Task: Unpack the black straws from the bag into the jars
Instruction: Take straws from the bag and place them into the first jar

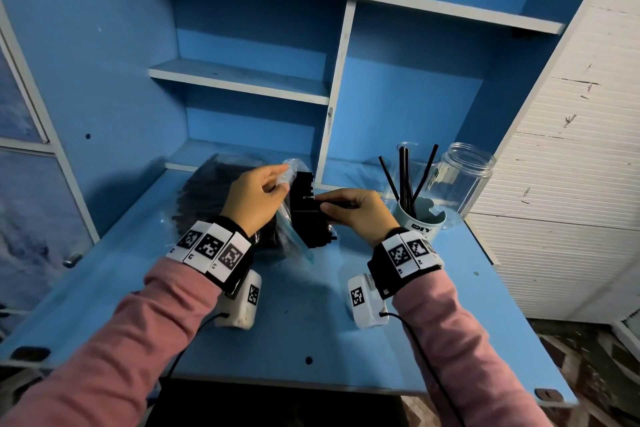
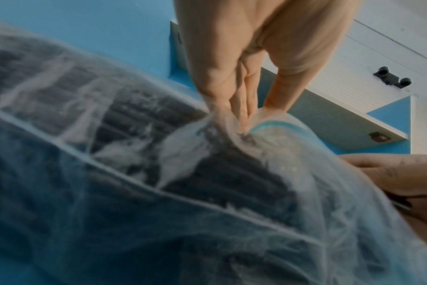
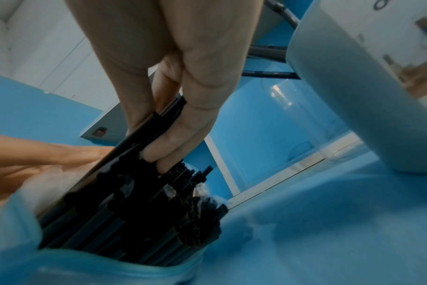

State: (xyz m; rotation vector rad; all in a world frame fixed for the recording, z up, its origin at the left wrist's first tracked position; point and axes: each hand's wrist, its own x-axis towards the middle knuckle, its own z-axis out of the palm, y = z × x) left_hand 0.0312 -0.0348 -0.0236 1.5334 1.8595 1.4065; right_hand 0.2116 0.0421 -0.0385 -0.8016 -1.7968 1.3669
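A clear plastic bag (image 1: 221,191) full of black straws (image 1: 308,211) lies on the blue desk, its blue-zip mouth facing right. My left hand (image 1: 258,194) pinches the upper lip of the bag (image 2: 263,127) and holds the mouth apart. My right hand (image 1: 353,210) pinches a few black straws (image 3: 159,123) at the bag's mouth, thumb on one side and fingers on the other. A white-labelled jar (image 1: 420,215) to the right holds several black straws. An empty clear jar (image 1: 462,177) stands just behind it.
The blue desk (image 1: 311,322) has bare surface in front of the bag. Blue shelves (image 1: 242,80) rise behind. A white slatted cabinet (image 1: 571,184) stands close on the right, next to the jars.
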